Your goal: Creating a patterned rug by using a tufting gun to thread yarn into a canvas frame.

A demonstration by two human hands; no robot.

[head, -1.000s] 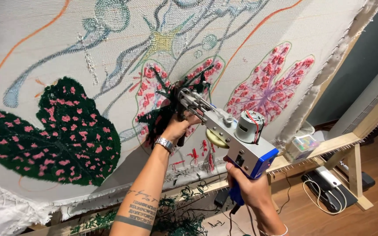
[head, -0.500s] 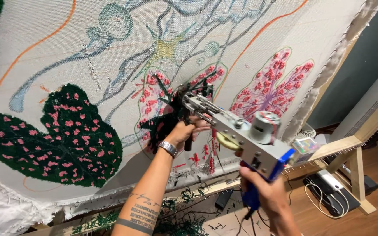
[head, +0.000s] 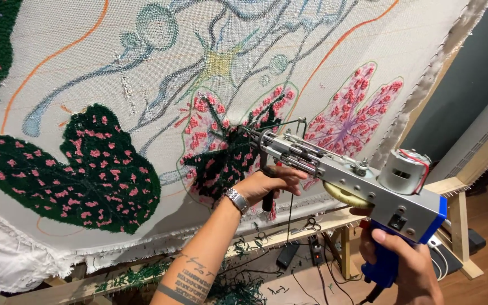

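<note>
A grey and blue tufting gun point(head: 362, 189) points its needle tip at a dark green and pink leaf patch point(head: 227, 155) on the stretched white cloth point(head: 74, 73). My right hand point(head: 405, 265) is wrapped round the gun's blue rear grip at the lower right. My left hand point(head: 269, 183), with a metal watch on the wrist and a tattooed forearm, grips the black front handle under the barrel. A dark yarn strand runs along the top of the gun to the needle.
A finished dark green leaf with pink spots point(head: 80, 169) fills the left of the cloth. The wooden frame point(head: 453, 186) holds the cloth, with scissors point(head: 306, 227) on its lower rail. Yarn scraps, cables and a power strip point(head: 314, 248) lie on the floor.
The gun and both hands have shifted to the right and a little lower along the cloth. The view has moved closer to the leaf patch.
</note>
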